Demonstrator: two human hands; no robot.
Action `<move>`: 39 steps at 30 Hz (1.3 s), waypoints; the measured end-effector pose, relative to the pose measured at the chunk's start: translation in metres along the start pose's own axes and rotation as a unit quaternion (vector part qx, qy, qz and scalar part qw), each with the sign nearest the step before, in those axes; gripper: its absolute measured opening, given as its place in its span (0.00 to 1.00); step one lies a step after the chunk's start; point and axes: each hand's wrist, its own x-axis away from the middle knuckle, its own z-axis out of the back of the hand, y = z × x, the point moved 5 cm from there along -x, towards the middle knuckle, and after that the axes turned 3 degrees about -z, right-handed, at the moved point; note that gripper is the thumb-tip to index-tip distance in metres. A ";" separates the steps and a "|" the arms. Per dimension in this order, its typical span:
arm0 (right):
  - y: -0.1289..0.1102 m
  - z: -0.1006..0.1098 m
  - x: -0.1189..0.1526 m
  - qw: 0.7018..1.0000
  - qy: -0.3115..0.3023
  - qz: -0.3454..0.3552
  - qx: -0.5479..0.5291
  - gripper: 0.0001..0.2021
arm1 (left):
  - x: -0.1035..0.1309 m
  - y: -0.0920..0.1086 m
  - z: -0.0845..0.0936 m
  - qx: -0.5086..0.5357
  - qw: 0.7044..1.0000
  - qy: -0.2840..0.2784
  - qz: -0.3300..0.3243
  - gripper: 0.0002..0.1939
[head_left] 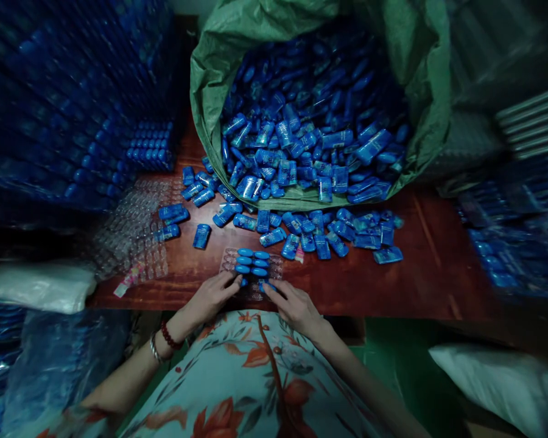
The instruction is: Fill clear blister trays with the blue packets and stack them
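plastic tray (276,268), clear, two columns of glossy blue ovals (259,263), left hand (215,295) and right hand (298,307) touching lowest, grip unclear

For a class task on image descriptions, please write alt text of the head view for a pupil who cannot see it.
A person's left hand and right hand are at a clear tray, partly filled with blue items, on a red-brown table. Beyond it, loose packs lie before an open green sack holding many more.
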 end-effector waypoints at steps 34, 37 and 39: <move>0.085 0.009 -0.108 0.973 -0.140 -0.154 0.101 0.14 | -0.065 -0.046 0.038 0.099 0.954 0.204 0.196 0.10; 0.075 0.029 -0.100 0.987 -0.094 -0.128 0.020 0.14 | -0.074 -0.036 0.038 0.128 0.949 0.201 0.205 0.11; 0.064 0.047 -0.093 0.989 -0.053 -0.127 -0.051 0.15 | -0.083 -0.027 0.038 0.174 0.950 0.167 0.197 0.13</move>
